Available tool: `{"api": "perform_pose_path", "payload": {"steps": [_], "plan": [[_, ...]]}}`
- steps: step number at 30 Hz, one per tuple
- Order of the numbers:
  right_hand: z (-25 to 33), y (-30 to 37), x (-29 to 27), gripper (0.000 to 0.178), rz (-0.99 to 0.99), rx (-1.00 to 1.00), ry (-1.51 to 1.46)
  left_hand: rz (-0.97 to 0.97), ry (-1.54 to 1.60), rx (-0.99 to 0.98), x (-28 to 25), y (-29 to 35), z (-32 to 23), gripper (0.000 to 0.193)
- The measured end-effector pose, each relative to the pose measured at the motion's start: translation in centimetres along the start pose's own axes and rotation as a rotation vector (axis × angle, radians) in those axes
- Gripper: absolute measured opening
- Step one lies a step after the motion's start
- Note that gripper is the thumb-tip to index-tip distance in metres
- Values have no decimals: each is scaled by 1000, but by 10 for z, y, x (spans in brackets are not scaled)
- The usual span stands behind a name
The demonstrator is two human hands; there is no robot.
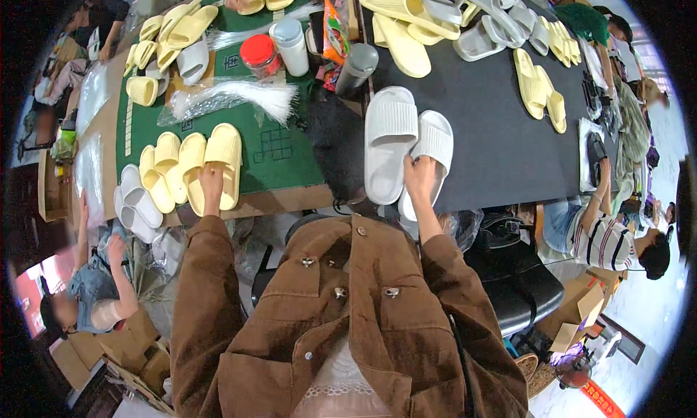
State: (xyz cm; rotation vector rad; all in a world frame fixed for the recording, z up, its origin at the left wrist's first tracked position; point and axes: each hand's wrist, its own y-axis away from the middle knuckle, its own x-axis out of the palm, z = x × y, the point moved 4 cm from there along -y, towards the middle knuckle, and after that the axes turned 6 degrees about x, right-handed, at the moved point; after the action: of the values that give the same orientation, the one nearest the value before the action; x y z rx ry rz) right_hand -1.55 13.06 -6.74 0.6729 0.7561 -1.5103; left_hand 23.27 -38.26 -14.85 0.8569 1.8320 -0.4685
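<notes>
Left of centre, the left hand reaches its fingers under a yellow slipper's strap, grip hidden, so I cannot tell if they clamp; right of centre, the right hand's fingers clamp a white slipper over the black bench.

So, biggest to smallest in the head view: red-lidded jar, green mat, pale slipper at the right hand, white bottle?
Green mat
Pale slipper
Red-lidded jar and white bottle: too alike to rank

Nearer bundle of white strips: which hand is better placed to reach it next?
Probably the left hand: at a yellow slipper, on the green mat with the bundle; the right hand is farther, at a white slipper.
</notes>
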Motion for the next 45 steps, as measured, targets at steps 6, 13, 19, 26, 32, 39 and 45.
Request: {"api": "perform_pose_path", "payload": {"steps": [6,13,19,26,32,39,45], "plan": [[-1,-11,-30,25,326,279,-246,-338,206,35,20,67,-140,47],[-28,-17,-37,35,557,155,-376,226,640,631,36,95,-351,56],[-21,2,-60,27,396,165,-521,314,551,610,67,98,-406,76],[21,-17,-130,20,214,336,-905,297,454,661,59,112,-418,71],[87,-36,-176,18,142,163,-1105,410,957,730,-15,114,-465,54],[118,-14,-193,18,222,103,-1182,725,1123,726,-62,133,-500,23],[47,-2,-211,19,99,249,-1143,796,991,797,-76,125,-460,18]]}}
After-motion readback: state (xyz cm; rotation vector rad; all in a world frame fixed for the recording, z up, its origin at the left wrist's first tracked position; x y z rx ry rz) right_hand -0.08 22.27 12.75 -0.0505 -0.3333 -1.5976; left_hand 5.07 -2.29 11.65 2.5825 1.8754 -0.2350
